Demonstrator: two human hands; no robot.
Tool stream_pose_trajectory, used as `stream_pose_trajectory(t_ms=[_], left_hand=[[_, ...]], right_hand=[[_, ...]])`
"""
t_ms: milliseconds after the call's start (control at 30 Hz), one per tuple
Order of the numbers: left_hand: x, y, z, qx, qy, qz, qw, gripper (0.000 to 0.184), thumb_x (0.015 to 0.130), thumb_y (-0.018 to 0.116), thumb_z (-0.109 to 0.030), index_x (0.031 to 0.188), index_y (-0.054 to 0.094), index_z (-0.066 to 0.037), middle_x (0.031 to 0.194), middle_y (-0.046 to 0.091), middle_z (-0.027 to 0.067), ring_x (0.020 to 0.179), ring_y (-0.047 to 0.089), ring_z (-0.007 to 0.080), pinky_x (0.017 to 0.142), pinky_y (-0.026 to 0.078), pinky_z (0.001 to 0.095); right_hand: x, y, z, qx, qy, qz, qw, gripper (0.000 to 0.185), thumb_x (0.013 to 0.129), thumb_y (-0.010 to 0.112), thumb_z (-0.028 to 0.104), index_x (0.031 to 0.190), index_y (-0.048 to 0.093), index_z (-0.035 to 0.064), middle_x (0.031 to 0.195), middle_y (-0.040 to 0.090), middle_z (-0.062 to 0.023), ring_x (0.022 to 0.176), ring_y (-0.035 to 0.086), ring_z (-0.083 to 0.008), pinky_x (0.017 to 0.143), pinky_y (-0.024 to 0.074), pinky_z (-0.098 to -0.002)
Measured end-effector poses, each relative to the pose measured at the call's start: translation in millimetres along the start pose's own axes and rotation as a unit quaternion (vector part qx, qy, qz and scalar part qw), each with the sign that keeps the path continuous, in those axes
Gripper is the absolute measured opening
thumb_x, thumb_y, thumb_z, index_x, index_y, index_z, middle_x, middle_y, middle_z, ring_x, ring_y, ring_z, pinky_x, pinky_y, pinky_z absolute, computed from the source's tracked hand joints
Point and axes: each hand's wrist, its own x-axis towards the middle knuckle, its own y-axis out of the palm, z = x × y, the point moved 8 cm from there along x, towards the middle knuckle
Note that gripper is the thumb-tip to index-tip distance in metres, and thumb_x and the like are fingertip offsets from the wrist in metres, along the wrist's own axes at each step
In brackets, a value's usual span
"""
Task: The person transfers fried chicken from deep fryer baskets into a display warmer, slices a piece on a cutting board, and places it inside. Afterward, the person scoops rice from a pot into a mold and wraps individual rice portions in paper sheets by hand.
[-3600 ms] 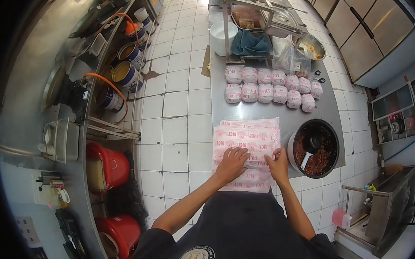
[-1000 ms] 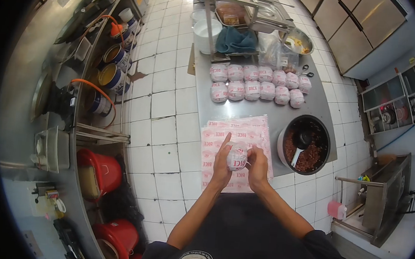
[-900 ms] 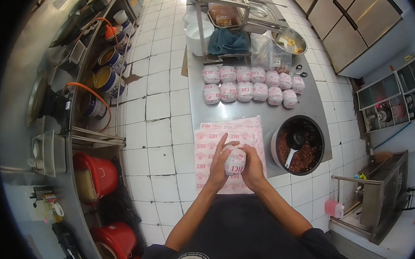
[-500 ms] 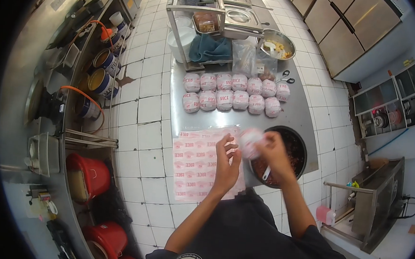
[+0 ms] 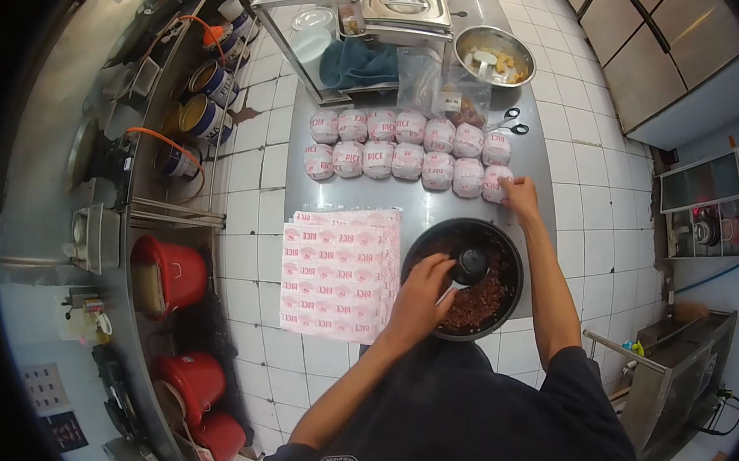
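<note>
My right hand (image 5: 522, 196) is closed on a paper-wrapped ball (image 5: 494, 182) at the right end of the front row of wrapped balls (image 5: 379, 159). Behind that row stands a second one. Over the black pot (image 5: 515, 279) of reddish-brown rice (image 5: 477, 305), my left hand (image 5: 424, 290) has its fingers round the white handle of a scoop (image 5: 471, 266), whose dark bowl rests in the rice. A stack of pink-printed paper sheets (image 5: 336, 275) lies left of the pot.
Scissors (image 5: 509, 122), clear plastic bags (image 5: 420, 80) and a metal bowl (image 5: 495, 55) with yellow food are behind the rows. A blue-green cloth (image 5: 360, 64) lies at the rack (image 5: 288, 43). Red buckets (image 5: 170, 270) stand at left.
The wrapped ball has gone from between my hands to the front row's right end, with my right hand on it. My left hand has moved right, from over the sheets to the scoop.
</note>
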Motion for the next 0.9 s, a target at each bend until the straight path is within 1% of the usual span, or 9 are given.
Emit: stream_pose_trajectory(t_ms=[67, 133, 233, 267, 400, 467, 567, 700, 900], left_hand=[[23.7, 32.5, -8.7, 0.076, 0.058, 0.071, 0.993, 0.062, 0.073, 0.074, -0.005, 0.131, 0.052, -0.004, 0.138, 0.049, 0.0160, 0.128, 0.047, 0.0331, 0.100, 0.046, 0.0398], [37.5, 88.5, 14.4, 0.208, 0.122, 0.138, 0.961, 0.063, 0.070, 0.075, -0.006, 0.129, 0.052, -0.006, 0.135, 0.051, 0.0152, 0.125, 0.049, 0.0337, 0.097, 0.047, 0.0408], [56.3, 128.3, 32.1, 0.281, 0.141, 0.216, 0.925, 0.065, 0.068, 0.076, -0.009, 0.128, 0.052, -0.007, 0.130, 0.053, 0.0144, 0.118, 0.052, 0.0348, 0.093, 0.049, 0.0430], [58.0, 133.5, 36.6, 0.285, 0.136, 0.244, 0.917, 0.066, 0.067, 0.077, -0.010, 0.128, 0.051, -0.008, 0.128, 0.054, 0.0143, 0.116, 0.053, 0.0352, 0.092, 0.050, 0.0438], [66.6, 71.9, 2.2, 0.258, 0.073, 0.268, 0.925, 0.075, 0.067, 0.082, -0.018, 0.131, 0.046, -0.005, 0.125, 0.054, 0.0211, 0.113, 0.054, 0.0377, 0.090, 0.051, 0.0412], [55.2, 5.3, -6.5, 0.084, -0.041, 0.084, 0.992, 0.080, 0.071, 0.084, -0.022, 0.134, 0.042, 0.001, 0.127, 0.051, 0.0246, 0.118, 0.051, 0.0398, 0.096, 0.048, 0.0413], [12.7, -37.3, 7.4, -0.016, -0.079, -0.191, 0.978, 0.084, 0.076, 0.082, -0.026, 0.138, 0.033, 0.005, 0.126, 0.047, 0.0252, 0.113, 0.052, 0.0414, 0.094, 0.046, 0.0449], [-17.6, 5.1, 39.0, -0.033, -0.092, -0.262, 0.960, 0.087, 0.080, 0.080, -0.029, 0.140, 0.029, 0.009, 0.132, 0.043, 0.0287, 0.123, 0.045, 0.0426, 0.103, 0.038, 0.0465], [17.6, -2.0, 42.5, 0.016, -0.003, -0.172, 0.985, 0.091, 0.077, 0.081, -0.035, 0.140, 0.031, 0.007, 0.136, 0.044, 0.0264, 0.125, 0.045, 0.0419, 0.105, 0.037, 0.0455]], right_hand=[[-1.5, -16.5, 16.0, -0.102, -0.111, -0.050, 0.987, 0.043, 0.081, 0.073, 0.025, 0.107, 0.054, -0.0035, 0.101, 0.061, -0.0171, 0.083, 0.064, -0.0222, 0.060, 0.0553, -0.0327], [-19.4, -36.1, 28.2, -0.273, -0.301, -0.159, 0.900, 0.042, 0.083, 0.070, 0.023, 0.111, 0.056, -0.0044, 0.100, 0.065, -0.0190, 0.082, 0.066, -0.0237, 0.062, 0.0549, -0.0338], [-120.1, -40.1, 81.5, -0.173, -0.132, 0.131, 0.967, 0.035, 0.085, 0.063, 0.020, 0.112, 0.061, -0.0021, 0.084, 0.070, -0.0176, 0.076, 0.069, -0.0281, 0.070, 0.0544, -0.0389], [-156.9, -29.3, 81.7, -0.159, -0.081, 0.248, 0.952, 0.031, 0.085, 0.062, 0.018, 0.111, 0.064, 0.0003, 0.079, 0.070, -0.0159, 0.075, 0.069, -0.0290, 0.073, 0.0541, -0.0405], [-252.6, 17.7, 43.9, -0.397, -0.197, 0.424, 0.790, 0.027, 0.090, 0.056, 0.023, 0.112, 0.068, 0.0127, 0.084, 0.072, -0.0133, 0.081, 0.070, -0.0316, 0.077, 0.0541, -0.0419], [-259.0, 36.5, 17.8, -0.399, -0.194, 0.390, 0.807, 0.028, 0.090, 0.056, 0.029, 0.108, 0.070, 0.0125, 0.092, 0.071, -0.0153, 0.086, 0.069, -0.0354, 0.080, 0.0537, -0.0458], [-254.1, 69.5, -6.5, -0.426, -0.159, 0.346, 0.820, 0.030, 0.091, 0.056, 0.034, 0.105, 0.071, 0.0122, 0.097, 0.070, -0.0191, 0.091, 0.067, -0.0396, 0.083, 0.0532, -0.0487], [-242.8, 90.3, -16.9, -0.472, -0.132, 0.336, 0.805, 0.036, 0.092, 0.057, 0.036, 0.108, 0.068, 0.0061, 0.092, 0.069, -0.0243, 0.089, 0.067, -0.0432, 0.081, 0.0536, -0.0506], [-224.7, 37.9, 29.4, -0.498, -0.172, 0.254, 0.811, 0.026, 0.085, 0.060, 0.021, 0.091, 0.062, -0.0045, 0.083, 0.067, -0.0294, 0.081, 0.066, -0.0457, 0.073, 0.0540, -0.0516]])
